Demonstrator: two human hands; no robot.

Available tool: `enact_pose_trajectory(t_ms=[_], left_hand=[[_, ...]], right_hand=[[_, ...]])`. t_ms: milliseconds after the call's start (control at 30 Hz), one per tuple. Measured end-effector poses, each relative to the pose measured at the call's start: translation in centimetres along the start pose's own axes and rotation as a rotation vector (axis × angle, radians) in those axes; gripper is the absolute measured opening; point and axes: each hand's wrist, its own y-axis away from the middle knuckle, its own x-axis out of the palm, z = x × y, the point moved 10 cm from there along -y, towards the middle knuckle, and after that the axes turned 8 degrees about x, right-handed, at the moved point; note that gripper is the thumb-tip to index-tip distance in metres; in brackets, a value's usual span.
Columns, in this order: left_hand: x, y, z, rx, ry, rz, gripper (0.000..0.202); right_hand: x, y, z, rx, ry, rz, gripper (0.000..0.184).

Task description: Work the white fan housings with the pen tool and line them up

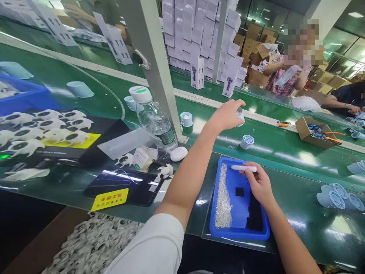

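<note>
My left hand [226, 114] reaches out over the green conveyor belt [285, 152], fingers closed round a small white round part [241, 116]. My right hand [258, 182] rests over a blue tray [239, 228] and pinches a white pen-like tool [242, 168] lying crosswise. In the tray lies a strip of tiny clear bits [222, 198], a small black square [239, 191] and a dark patch. Another white round part [246, 141] stands on the belt just beyond the tray, and one more [186, 120] stands by the post.
A grey post [159, 72] rises left of my arm, with a water bottle [154, 118] beside it. White fan blades [42, 129] are piled at the left. White boxes [196, 72] stand across the belt. Other people work at the far right near a cardboard box [309, 131].
</note>
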Motion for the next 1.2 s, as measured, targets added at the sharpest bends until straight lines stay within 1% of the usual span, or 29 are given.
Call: enact_pose_trajectory(t_ms=[133, 400, 567, 667, 733, 833, 900, 1033, 1200], left_hand=[[-0.3, 0.1, -0.4, 0.028, 0.034, -0.010, 0.054], [-0.5, 0.0, -0.3, 0.014, 0.157, -0.025, 0.049], [-0.6, 0.2, -0.8, 0.016, 0.091, 0.002, 0.051], [-0.7, 0.3, -1.0, 0.021, 0.089, 0.011, 0.052], [-0.8, 0.3, -0.9, 0.030, 0.098, 0.001, 0.050], [-0.8, 0.0, -0.4, 0.046, 0.166, -0.034, 0.048], [-0.7, -0.2, 0.0, 0.062, 0.232, -0.064, 0.046], [-0.3, -0.5, 0.4, 0.097, 0.260, -0.085, 0.047], [-0.2, -0.5, 0.5, 0.090, 0.277, -0.086, 0.050]], right_hand=[[0.1, 0.0, -0.1, -0.007, 0.040, 0.006, 0.035], [-0.6, 0.1, 0.5, -0.036, 0.078, -0.060, 0.037], [-1.6, 0.2, 0.9, -0.052, 0.106, -0.156, 0.033], [-1.8, 0.3, 1.3, -0.071, 0.141, -0.156, 0.029], [-2.1, 0.4, 2.0, -0.112, 0.196, -0.165, 0.028], [-3.2, 1.0, 3.2, -0.199, 0.276, -0.272, 0.027], [-3.9, 1.2, 3.5, -0.222, 0.300, -0.329, 0.029], [-4.0, 1.2, 3.3, -0.208, 0.317, -0.335, 0.031], [-4.0, 1.2, 3.0, -0.192, 0.318, -0.327, 0.031]])
